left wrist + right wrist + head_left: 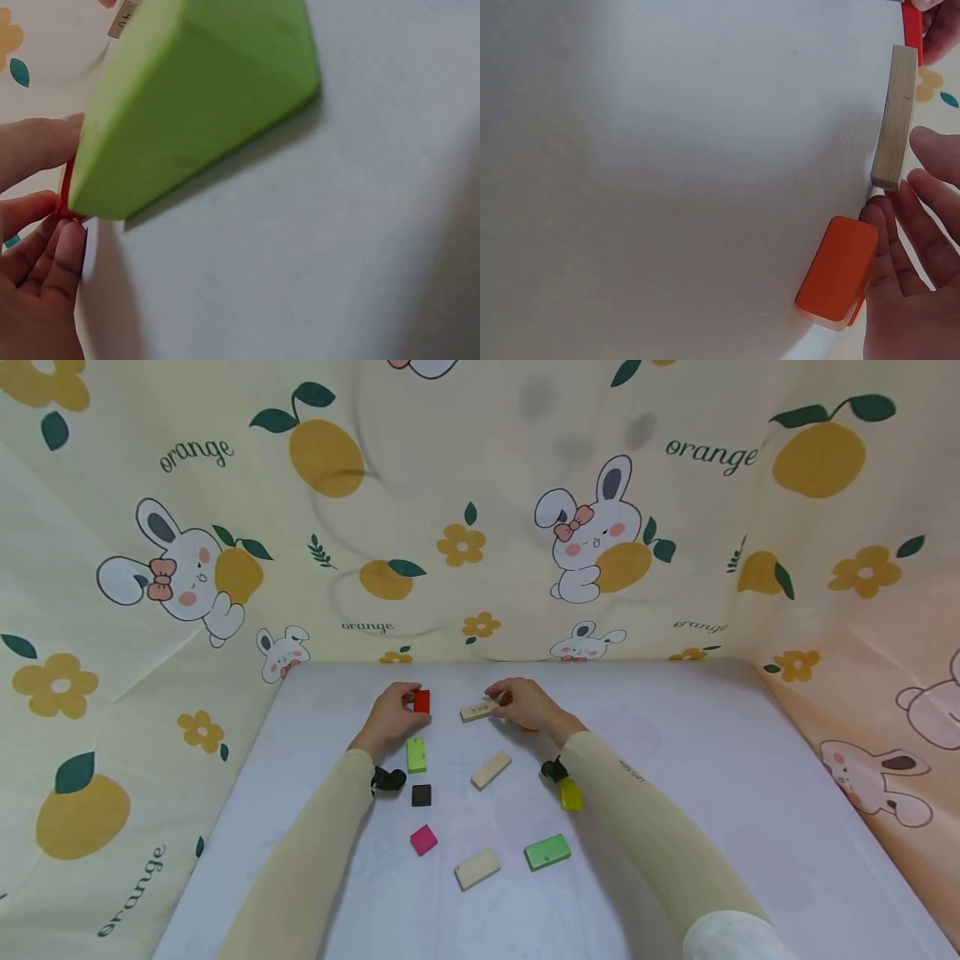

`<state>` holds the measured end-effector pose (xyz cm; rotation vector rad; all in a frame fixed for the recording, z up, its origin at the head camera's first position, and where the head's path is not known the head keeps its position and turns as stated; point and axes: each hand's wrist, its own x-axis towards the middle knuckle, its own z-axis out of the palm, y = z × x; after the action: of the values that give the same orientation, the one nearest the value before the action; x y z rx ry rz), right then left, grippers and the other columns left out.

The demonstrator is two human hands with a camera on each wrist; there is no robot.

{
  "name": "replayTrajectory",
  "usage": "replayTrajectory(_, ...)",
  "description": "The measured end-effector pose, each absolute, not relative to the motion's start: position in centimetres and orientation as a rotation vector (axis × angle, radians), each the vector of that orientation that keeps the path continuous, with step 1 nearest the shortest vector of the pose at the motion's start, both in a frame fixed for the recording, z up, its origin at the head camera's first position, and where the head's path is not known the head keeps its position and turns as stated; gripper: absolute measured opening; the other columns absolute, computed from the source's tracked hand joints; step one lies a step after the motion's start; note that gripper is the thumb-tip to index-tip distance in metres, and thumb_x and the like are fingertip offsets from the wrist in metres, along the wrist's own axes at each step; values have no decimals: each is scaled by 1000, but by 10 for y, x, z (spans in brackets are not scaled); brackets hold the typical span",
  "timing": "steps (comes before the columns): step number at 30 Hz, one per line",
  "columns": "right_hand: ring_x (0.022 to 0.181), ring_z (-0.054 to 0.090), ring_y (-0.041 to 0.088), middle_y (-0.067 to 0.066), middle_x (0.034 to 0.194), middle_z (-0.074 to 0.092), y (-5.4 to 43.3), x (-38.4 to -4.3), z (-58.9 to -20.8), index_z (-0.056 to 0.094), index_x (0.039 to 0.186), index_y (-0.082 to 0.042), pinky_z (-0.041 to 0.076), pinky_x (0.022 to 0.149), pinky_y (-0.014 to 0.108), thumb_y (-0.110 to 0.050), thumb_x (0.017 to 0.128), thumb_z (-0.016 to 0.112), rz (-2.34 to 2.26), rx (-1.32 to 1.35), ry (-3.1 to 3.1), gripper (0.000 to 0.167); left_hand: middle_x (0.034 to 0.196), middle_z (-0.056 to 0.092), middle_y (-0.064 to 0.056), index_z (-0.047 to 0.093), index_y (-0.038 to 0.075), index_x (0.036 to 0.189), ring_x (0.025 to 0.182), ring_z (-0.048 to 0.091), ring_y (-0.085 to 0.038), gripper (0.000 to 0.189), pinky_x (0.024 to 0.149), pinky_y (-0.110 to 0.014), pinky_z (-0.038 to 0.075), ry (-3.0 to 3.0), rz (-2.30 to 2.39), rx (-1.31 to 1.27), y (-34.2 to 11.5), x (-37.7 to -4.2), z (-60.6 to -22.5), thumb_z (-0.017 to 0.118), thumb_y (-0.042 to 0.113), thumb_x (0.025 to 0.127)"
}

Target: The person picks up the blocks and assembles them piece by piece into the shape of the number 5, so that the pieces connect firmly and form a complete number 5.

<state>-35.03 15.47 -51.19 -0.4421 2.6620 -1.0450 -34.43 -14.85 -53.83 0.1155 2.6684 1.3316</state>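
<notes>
At the far left part of the table my left hand (390,717) pinches a red block (422,702). In the left wrist view most of that red block (69,176) is hidden behind a large light green block (202,97). My right hand (525,702) is at the right end of a pale wooden block (477,711) with markings on top. In the right wrist view its fingers are spread and fairly straight, fingertips right at the end of the wooden block (897,116). An orange block (838,270) lies beside the fingers, mostly hidden under the hand in the head view.
Nearer me lie a light green block (416,755), a black block (422,795), a pink block (423,840), two plain wooden blocks (491,770), a green block (547,852) and a yellow block (571,794) partly under the right forearm. A printed cloth (480,527) rises behind the white table (675,735).
</notes>
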Motion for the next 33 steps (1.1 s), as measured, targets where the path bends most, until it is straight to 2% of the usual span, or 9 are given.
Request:
replayTrajectory(13, 101, 59, 25, 5, 113, 70, 151, -353, -515, 78, 134, -13, 50, 89, 38, -12, 100, 79, -976, -432, 2696, 34, 147, 54, -19, 58, 4, 152, 127, 53, -36, 66, 114, -51, 46, 2707, 1271, 170, -150, -351, -541, 86, 13, 93)
replayTrajectory(33, 99, 61, 24, 7, 111, 71, 150, -354, -517, 79, 128, -10, 51, 88, 38, -12, 100, 78, -973, -444, 2740, 28, 144, 55, -17, 56, 5, 153, 126, 55, -35, 67, 112, -51, 49, 2689, 1251, 174, -144, -346, -530, 86, 15, 94)
